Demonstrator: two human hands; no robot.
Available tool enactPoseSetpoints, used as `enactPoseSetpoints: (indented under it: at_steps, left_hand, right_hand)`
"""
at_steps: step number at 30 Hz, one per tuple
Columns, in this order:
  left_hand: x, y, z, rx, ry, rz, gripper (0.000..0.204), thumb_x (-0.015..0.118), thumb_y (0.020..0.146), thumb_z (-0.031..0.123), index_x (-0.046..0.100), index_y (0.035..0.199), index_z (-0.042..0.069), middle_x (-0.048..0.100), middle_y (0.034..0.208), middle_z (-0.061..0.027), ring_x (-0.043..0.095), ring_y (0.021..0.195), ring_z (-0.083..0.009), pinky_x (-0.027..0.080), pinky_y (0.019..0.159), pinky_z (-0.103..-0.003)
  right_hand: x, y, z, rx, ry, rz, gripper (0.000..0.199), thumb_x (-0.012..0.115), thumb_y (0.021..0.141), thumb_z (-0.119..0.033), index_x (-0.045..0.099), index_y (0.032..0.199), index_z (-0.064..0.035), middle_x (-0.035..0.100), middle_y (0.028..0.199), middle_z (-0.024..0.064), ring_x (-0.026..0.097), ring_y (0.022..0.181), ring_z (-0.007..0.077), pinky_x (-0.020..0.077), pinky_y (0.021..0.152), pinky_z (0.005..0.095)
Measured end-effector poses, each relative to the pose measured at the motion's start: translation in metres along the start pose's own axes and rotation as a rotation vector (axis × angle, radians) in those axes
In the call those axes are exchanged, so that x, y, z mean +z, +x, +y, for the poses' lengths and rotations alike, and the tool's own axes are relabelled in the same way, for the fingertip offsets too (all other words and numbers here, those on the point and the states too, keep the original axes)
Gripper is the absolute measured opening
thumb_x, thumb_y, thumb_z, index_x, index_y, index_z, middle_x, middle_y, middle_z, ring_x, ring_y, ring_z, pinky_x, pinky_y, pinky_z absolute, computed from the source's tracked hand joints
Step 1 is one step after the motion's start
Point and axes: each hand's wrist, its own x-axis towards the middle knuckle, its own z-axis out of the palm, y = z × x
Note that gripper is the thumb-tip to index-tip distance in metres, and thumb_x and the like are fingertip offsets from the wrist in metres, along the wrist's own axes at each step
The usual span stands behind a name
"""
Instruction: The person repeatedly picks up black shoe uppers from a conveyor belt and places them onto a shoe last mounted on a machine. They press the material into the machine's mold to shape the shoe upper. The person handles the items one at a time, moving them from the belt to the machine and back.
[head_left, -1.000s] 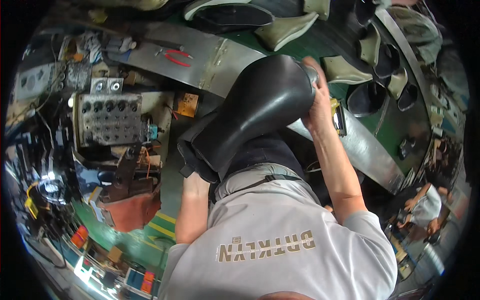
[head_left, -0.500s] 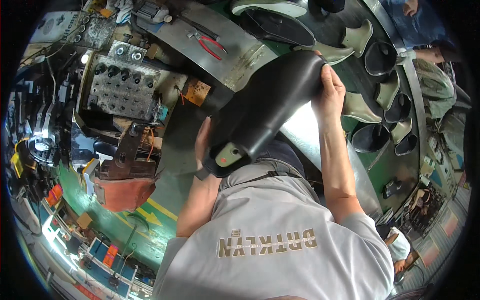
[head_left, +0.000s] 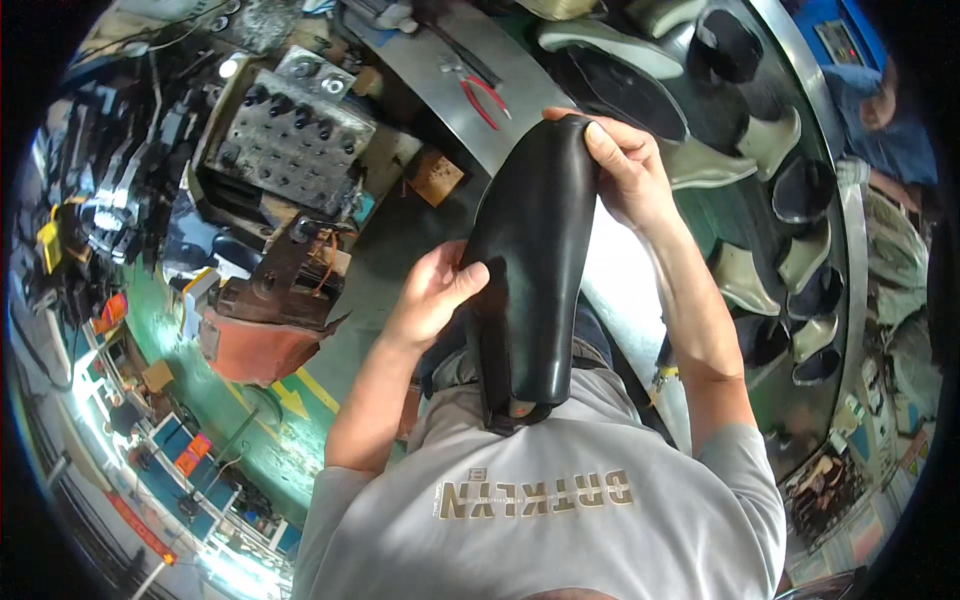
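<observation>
A smooth black leather boot upper [head_left: 535,250] is held upright before my chest, its narrower end pointing away and its open end close to my shirt. A bit of a pale shoe last [head_left: 522,408] shows inside the near opening. My right hand [head_left: 632,170] grips the far end, thumb on top and fingers curled around the tip. My left hand [head_left: 430,295] is closed on the left side, its thumb over the edge; the fingers behind are partly hidden.
Red-handled pliers [head_left: 485,100] lie on a metal bench plate [head_left: 440,60]. A machine with a drilled metal block [head_left: 290,130] and reddish pad [head_left: 255,350] stands left. To the right, a conveyor carries pale lasts [head_left: 745,280] and dark uppers [head_left: 803,190]. A co-worker's arm [head_left: 880,105] is beyond.
The boot upper has swung from a slant to nearly straight, its near end closer to my chest. My left hand has moved from its lower end up to its side. The view has shifted.
</observation>
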Motion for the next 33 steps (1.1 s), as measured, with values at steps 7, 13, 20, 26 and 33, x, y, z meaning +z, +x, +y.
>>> enactPoseSetpoints:
  at_steps: [7,13,20,26,33]
  left_hand:
    - [-0.023,-0.023,0.000,0.542,0.372,0.549,0.026,0.046,0.104,0.018,0.052,0.085,0.001,0.042,0.070,0.0042,0.036,0.063,-0.0034,0.031,0.054,-0.021]
    - [-0.105,-0.065,0.045,0.706,0.176,0.717,0.035,0.047,0.104,0.017,0.036,0.071,0.008,0.031,0.066,0.0071,0.024,0.061,-0.0023,0.022,0.051,-0.023]
    - [-0.196,-0.146,0.117,0.703,-0.112,0.857,0.030,0.044,0.105,0.021,0.048,0.080,0.007,0.044,0.074,0.0062,0.037,0.068,-0.0018,0.032,0.060,-0.020]
    - [-0.281,-0.188,0.147,0.741,-0.339,0.889,0.031,0.040,0.106,0.025,0.060,0.103,0.002,0.062,0.091,-0.0023,0.055,0.080,-0.0075,0.047,0.073,-0.024]
    - [-0.355,-0.187,0.207,0.676,-0.372,0.980,0.034,0.042,0.105,0.031,0.060,0.113,0.003,0.064,0.097,-0.0053,0.060,0.082,-0.0117,0.049,0.074,-0.026]
  right_hand:
    - [0.090,0.050,0.008,0.061,0.161,-0.087,0.027,0.064,0.094,-0.021,0.069,0.108,0.0015,0.071,0.096,0.0059,0.066,0.084,0.0110,0.0514,0.078,0.0253]
    - [0.222,0.101,0.000,0.155,0.083,-0.178,0.023,0.066,0.094,-0.023,0.063,0.109,-0.0051,0.066,0.090,-0.0005,0.061,0.075,0.0051,0.0472,0.064,0.0190]
    - [0.385,0.155,0.024,0.119,0.001,-0.506,0.018,0.062,0.096,-0.030,0.061,0.093,-0.0128,0.060,0.080,-0.0068,0.054,0.064,0.0002,0.0411,0.054,0.0152]
    - [0.468,0.170,0.075,0.421,0.042,-0.604,0.025,0.060,0.097,-0.032,0.063,0.091,-0.0073,0.062,0.077,-0.0022,0.059,0.065,0.0062,0.0499,0.058,0.0226]
    - [0.526,0.201,0.118,0.465,0.005,-0.538,0.033,0.056,0.099,-0.035,0.069,0.093,-0.0046,0.067,0.081,0.0018,0.061,0.066,0.0085,0.0494,0.062,0.0257]
